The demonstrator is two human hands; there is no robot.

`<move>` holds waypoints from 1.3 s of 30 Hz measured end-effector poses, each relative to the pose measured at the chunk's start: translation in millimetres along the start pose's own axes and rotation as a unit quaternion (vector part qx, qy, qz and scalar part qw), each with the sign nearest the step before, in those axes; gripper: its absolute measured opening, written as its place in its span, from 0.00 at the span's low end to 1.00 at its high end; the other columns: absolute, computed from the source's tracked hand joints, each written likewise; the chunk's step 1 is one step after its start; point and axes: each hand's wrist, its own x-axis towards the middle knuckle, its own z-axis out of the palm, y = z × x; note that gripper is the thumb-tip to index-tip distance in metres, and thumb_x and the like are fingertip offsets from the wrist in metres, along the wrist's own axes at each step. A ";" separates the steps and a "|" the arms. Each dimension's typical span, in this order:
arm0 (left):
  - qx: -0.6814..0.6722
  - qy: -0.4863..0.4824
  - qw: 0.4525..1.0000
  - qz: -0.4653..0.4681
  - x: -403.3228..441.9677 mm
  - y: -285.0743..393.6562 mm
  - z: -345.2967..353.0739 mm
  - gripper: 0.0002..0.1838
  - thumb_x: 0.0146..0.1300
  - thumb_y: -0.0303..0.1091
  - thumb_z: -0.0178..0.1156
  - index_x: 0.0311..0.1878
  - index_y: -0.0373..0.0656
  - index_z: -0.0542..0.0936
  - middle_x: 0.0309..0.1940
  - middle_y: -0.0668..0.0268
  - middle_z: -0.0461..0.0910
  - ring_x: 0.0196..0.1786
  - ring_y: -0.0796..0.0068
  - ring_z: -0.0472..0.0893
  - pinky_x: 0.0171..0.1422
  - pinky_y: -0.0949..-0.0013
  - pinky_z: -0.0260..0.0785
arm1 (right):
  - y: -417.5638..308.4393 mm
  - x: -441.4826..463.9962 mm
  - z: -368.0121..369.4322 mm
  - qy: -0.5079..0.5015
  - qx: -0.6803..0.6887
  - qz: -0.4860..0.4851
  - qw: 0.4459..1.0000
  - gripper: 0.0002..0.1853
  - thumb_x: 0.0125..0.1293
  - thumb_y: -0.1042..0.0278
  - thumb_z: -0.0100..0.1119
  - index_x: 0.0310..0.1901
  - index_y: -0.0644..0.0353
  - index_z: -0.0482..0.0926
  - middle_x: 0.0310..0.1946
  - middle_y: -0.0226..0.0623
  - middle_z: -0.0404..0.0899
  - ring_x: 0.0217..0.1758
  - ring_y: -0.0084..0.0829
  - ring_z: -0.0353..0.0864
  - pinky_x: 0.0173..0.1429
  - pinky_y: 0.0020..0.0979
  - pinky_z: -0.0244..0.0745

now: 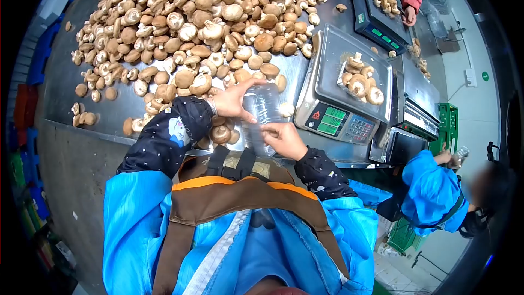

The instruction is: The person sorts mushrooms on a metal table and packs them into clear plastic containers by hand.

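Observation:
My left hand (236, 101) is closed on the side of a clear plastic tray (265, 104), which I hold in front of me at the table edge. At the tray's near end, the fingers of my right hand (285, 139) pinch the clear plastic. Whether this is one tray or several nested together, I cannot tell. Brown shiitake mushrooms (221, 134) lie just under and beside my left wrist. To the right, a digital scale (341, 123) carries a clear tray of mushrooms (359, 83).
A large heap of shiitake mushrooms (196, 16) covers much of the metal table (65, 101). A second scale (382, 35) holds mushrooms, with a co-worker's hands (409, 15) beside it. Another person in blue (431, 191) stands at right near green crates (448, 125).

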 end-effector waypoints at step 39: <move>-0.315 0.598 0.732 -0.082 -198.7 14.0 -29.9 0.11 0.61 0.20 0.45 0.46 0.39 0.71 0.35 0.61 0.77 0.35 0.74 0.78 0.40 0.71 0.72 | -147.7 99.6 144.1 -0.091 -0.058 -0.380 0.919 0.09 0.58 0.76 0.58 0.41 0.62 0.79 0.39 0.44 0.81 0.41 0.42 0.82 0.44 0.34 0.75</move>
